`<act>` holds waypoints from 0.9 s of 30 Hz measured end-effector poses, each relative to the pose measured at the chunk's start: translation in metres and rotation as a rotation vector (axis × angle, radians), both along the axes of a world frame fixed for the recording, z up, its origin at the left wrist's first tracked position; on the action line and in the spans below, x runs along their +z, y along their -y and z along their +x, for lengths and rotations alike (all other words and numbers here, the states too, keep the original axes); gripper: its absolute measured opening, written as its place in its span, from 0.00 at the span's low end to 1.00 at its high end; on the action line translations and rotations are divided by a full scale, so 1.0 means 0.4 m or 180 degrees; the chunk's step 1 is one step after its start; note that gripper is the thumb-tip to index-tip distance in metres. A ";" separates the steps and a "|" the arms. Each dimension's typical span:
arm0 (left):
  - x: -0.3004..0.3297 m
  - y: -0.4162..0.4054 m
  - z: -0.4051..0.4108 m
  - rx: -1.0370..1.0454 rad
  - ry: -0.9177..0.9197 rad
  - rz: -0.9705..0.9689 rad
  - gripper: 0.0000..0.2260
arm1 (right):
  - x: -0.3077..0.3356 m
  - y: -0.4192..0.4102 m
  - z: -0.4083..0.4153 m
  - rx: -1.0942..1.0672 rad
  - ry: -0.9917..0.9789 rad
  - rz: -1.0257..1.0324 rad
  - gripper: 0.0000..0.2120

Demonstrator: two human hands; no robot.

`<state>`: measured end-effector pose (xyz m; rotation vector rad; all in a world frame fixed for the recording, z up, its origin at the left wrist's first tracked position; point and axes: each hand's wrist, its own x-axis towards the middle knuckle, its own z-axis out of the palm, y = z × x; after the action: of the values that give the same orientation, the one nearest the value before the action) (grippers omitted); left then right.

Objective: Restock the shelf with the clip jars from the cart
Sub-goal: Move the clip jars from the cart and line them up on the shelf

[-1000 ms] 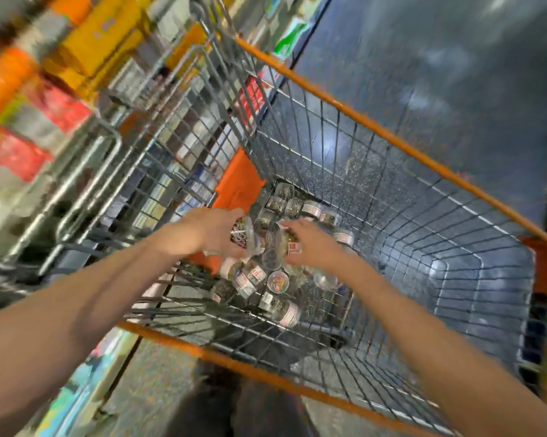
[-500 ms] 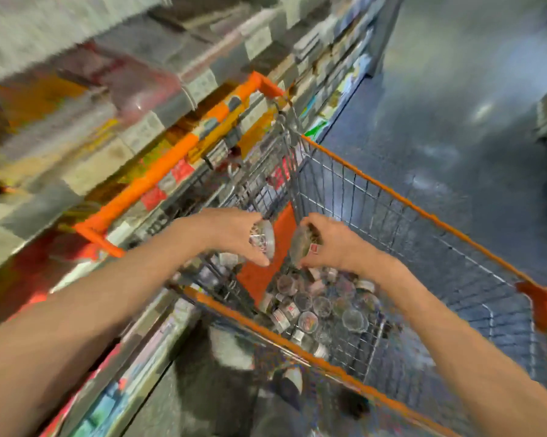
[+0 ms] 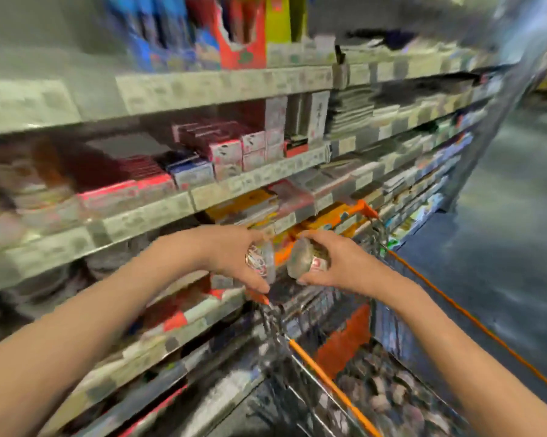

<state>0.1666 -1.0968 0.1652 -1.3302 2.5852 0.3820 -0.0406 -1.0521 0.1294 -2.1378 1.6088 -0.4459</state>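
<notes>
My left hand point(image 3: 231, 257) grips a small clear clip jar point(image 3: 261, 259) with a printed label. Beside it, my right hand point(image 3: 338, 263) grips a second clip jar point(image 3: 306, 258). Both jars are held side by side in the air, above the cart's near left corner and in front of the shelves. The wire cart point(image 3: 325, 380) with orange rims sits at lower right. Several more clip jars point(image 3: 392, 392) lie blurred on its floor. The picture is smeared by motion.
Tiered shelves point(image 3: 202, 197) with price-tag strips fill the left and middle, stocked with boxed and flat stationery packs. A lower shelf edge point(image 3: 183, 329) runs close under my left forearm. A dark shiny aisle floor point(image 3: 512, 190) stretches away at right.
Both hands have lifted a jar each out of the cart and raised them toward the shelves. My view has swung up from the cart basket to the shelving.
</notes>
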 end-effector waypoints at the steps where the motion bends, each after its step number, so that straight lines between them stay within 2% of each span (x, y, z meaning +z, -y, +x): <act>1: 0.017 -0.006 0.037 0.0109 -0.0011 -0.0024 0.42 | 0.020 0.007 0.032 0.0092 -0.0036 -0.0064 0.36; 5: 0.082 -0.035 0.176 0.0464 -0.0040 -0.0107 0.38 | 0.079 0.036 0.149 0.0454 -0.0114 -0.0340 0.37; 15: 0.250 -0.095 0.387 0.1418 0.0030 -0.0556 0.39 | 0.250 0.133 0.349 0.1473 -0.0038 -0.0874 0.38; 21: 0.358 -0.106 0.444 0.1849 -0.0046 -0.0844 0.34 | 0.352 0.204 0.410 0.1930 0.0114 -0.1372 0.30; 24: 0.416 -0.110 0.462 0.1966 -0.0048 -0.1157 0.29 | 0.407 0.237 0.435 0.2034 0.0232 -0.1538 0.29; 27: 0.482 -0.127 0.485 0.2222 0.0137 -0.1471 0.30 | 0.465 0.259 0.464 0.2165 0.0293 -0.1725 0.28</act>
<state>0.3608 -1.0458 0.3578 -2.3576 2.1637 -0.1683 0.1450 -1.1558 0.3153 -2.8207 0.6614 -0.7878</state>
